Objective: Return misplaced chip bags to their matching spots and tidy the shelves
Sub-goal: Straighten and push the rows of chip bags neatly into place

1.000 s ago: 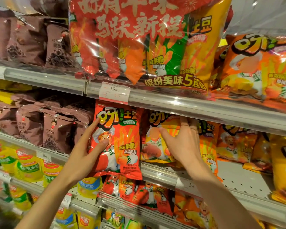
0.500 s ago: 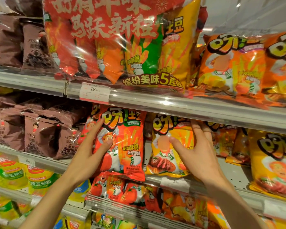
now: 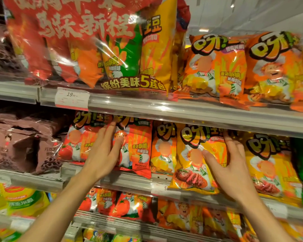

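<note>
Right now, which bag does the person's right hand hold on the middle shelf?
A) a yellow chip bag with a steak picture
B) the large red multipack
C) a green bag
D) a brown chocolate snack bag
A: the right hand grips the yellow chip bag, thumb on its front and fingers round its right edge; a steak picture shows at the bottom.

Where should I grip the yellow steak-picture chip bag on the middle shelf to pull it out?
Probably by its right edge, coming from the front. The yellow steak bag stands upright, leaning out over the shelf lip, and the right hand already has that side, thumb on the face, fingers behind. Its left edge is crowded by an orange bag.
</note>
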Action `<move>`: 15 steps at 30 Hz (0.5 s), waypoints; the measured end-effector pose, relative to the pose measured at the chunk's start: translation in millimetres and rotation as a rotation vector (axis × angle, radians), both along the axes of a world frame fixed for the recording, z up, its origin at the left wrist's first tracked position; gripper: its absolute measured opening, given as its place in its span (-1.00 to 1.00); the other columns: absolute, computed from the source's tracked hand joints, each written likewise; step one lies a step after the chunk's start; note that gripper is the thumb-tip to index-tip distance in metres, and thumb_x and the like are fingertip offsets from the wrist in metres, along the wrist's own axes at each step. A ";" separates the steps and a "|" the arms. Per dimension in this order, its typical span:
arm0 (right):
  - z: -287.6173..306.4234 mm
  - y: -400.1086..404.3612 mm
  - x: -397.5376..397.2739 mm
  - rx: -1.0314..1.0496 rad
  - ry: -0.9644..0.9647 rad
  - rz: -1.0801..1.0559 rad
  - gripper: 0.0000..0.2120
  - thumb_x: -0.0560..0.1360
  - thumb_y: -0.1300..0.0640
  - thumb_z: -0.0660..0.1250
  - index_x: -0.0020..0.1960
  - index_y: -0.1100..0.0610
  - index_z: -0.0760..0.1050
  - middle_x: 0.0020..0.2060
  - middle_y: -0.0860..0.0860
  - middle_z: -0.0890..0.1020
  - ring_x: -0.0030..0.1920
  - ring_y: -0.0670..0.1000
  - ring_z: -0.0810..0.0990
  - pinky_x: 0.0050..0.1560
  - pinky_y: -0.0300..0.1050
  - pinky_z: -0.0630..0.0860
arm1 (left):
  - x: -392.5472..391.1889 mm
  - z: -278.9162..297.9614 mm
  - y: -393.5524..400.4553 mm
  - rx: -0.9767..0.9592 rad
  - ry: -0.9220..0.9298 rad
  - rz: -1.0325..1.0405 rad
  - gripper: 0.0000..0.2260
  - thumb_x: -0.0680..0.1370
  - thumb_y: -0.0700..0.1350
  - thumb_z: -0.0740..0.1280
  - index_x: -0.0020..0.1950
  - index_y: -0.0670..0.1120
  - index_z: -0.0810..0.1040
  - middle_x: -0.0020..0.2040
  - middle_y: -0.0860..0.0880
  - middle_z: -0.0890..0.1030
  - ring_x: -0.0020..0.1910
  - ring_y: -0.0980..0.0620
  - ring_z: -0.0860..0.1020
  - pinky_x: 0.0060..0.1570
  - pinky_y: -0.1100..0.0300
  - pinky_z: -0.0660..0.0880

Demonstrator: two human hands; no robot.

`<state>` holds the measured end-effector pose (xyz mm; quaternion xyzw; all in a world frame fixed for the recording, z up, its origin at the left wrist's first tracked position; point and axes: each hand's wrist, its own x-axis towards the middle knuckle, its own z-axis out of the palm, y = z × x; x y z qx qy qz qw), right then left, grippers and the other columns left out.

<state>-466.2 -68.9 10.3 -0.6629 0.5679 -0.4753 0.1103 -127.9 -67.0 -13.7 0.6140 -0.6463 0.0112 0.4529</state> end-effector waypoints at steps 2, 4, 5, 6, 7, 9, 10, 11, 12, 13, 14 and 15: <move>-3.3 -2.1 -6.0 -0.003 0.005 -0.015 -0.17 0.43 -0.27 0.35 0.58 0.07 0.20 0.37 -0.02 0.31 0.41 0.01 0.34 0.27 -0.16 0.26 | -3.3 -4.7 -10.4 -0.012 -0.177 0.094 -0.54 0.68 0.12 0.06 0.48 -0.11 0.34 0.26 -0.18 0.50 0.22 -0.18 0.46 0.20 -0.03 0.39; -6.3 -3.2 -9.0 0.001 0.010 -0.020 -0.18 0.46 -0.23 0.37 0.59 0.06 0.17 0.38 -0.04 0.30 0.43 0.01 0.32 0.27 -0.17 0.25 | -6.5 -12.6 -18.1 -0.011 -0.294 0.185 -0.55 0.68 0.08 0.04 0.41 -0.17 0.41 0.18 -0.25 0.53 0.11 -0.23 0.45 0.13 -0.09 0.41; -8.0 -3.7 -10.3 0.000 0.011 -0.020 -0.19 0.47 -0.22 0.37 0.59 0.06 0.16 0.39 -0.05 0.29 0.43 0.00 0.32 0.28 -0.17 0.25 | -8.1 -14.9 -19.5 -0.018 -0.321 0.222 -0.55 0.68 0.07 0.04 0.41 -0.18 0.43 0.20 -0.29 0.51 0.11 -0.26 0.44 0.12 -0.11 0.40; -9.2 -4.2 -11.2 -0.001 0.012 -0.020 -0.19 0.48 -0.22 0.37 0.60 0.05 0.15 0.39 -0.06 0.29 0.43 0.00 0.32 0.28 -0.17 0.25 | -10.4 -14.7 -18.6 -0.040 -0.337 0.255 -0.56 0.68 0.05 0.04 0.41 -0.18 0.44 0.23 -0.31 0.49 0.13 -0.29 0.44 0.13 -0.14 0.40; -10.4 -4.8 -12.3 0.000 0.011 -0.022 -0.18 0.48 -0.22 0.37 0.60 0.05 0.15 0.39 -0.07 0.29 0.43 0.00 0.32 0.28 -0.17 0.24 | -13.0 -13.6 -16.4 -0.065 -0.343 0.272 -0.56 0.68 0.05 0.06 0.41 -0.18 0.44 0.27 -0.32 0.46 0.17 -0.30 0.43 0.14 -0.15 0.40; -12.3 -5.6 -13.6 -0.003 0.014 -0.022 -0.18 0.47 -0.23 0.36 0.60 0.05 0.14 0.39 -0.08 0.28 0.43 -0.02 0.31 0.28 -0.17 0.24 | -21.3 -10.6 -9.0 -0.116 -0.350 0.253 -0.55 0.67 0.09 0.08 0.44 -0.13 0.43 0.33 -0.29 0.42 0.29 -0.30 0.39 0.22 -0.16 0.37; -12.7 -5.7 -14.0 -0.004 0.016 -0.023 -0.18 0.47 -0.24 0.36 0.60 0.04 0.14 0.39 -0.08 0.28 0.43 -0.01 0.31 0.28 -0.17 0.24 | -27.9 -9.7 -5.0 -0.123 -0.368 0.221 -0.53 0.66 0.13 0.09 0.47 -0.10 0.41 0.39 -0.27 0.39 0.37 -0.29 0.36 0.29 -0.17 0.33; -13.1 -6.2 -14.0 -0.004 0.016 -0.024 -0.18 0.48 -0.24 0.36 0.60 0.04 0.14 0.40 -0.08 0.28 0.44 0.00 0.32 0.28 -0.16 0.25 | -35.4 -10.1 -1.9 -0.118 -0.405 0.181 -0.49 0.65 0.18 0.09 0.51 -0.05 0.37 0.45 -0.25 0.36 0.45 -0.27 0.31 0.37 -0.17 0.29; -13.1 -6.1 -13.9 -0.003 0.017 -0.025 -0.18 0.48 -0.24 0.36 0.60 0.04 0.14 0.41 -0.08 0.28 0.44 0.01 0.32 0.29 -0.14 0.27 | -43.0 -12.2 -0.4 -0.105 -0.457 0.140 -0.45 0.63 0.24 0.08 0.55 -0.01 0.33 0.52 -0.23 0.32 0.52 -0.24 0.25 0.44 -0.19 0.23; -13.5 -6.5 -13.7 -0.003 0.017 -0.025 -0.19 0.48 -0.23 0.36 0.60 0.04 0.14 0.41 -0.08 0.28 0.44 0.01 0.32 0.29 -0.14 0.28 | -49.7 -15.6 -0.7 -0.086 -0.511 0.104 -0.41 0.62 0.29 0.07 0.57 0.03 0.29 0.56 -0.20 0.27 0.56 -0.21 0.19 0.49 -0.19 0.16; -13.5 -6.5 -13.6 -0.006 0.019 -0.026 -0.19 0.49 -0.23 0.36 0.60 0.04 0.14 0.41 -0.08 0.28 0.44 0.02 0.32 0.29 -0.14 0.27 | -55.1 -19.5 -2.1 -0.063 -0.555 0.082 -0.39 0.62 0.33 0.05 0.59 0.05 0.25 0.58 -0.18 0.24 0.58 -0.18 0.15 0.52 -0.19 0.11; -13.6 -6.5 -13.7 -0.009 0.021 -0.028 -0.19 0.49 -0.23 0.36 0.60 0.03 0.14 0.42 -0.09 0.27 0.44 0.02 0.32 0.28 -0.15 0.26 | -58.0 -23.2 -4.3 -0.041 -0.585 0.076 -0.37 0.61 0.36 0.03 0.60 0.06 0.22 0.59 -0.17 0.23 0.59 -0.17 0.14 0.53 -0.18 0.08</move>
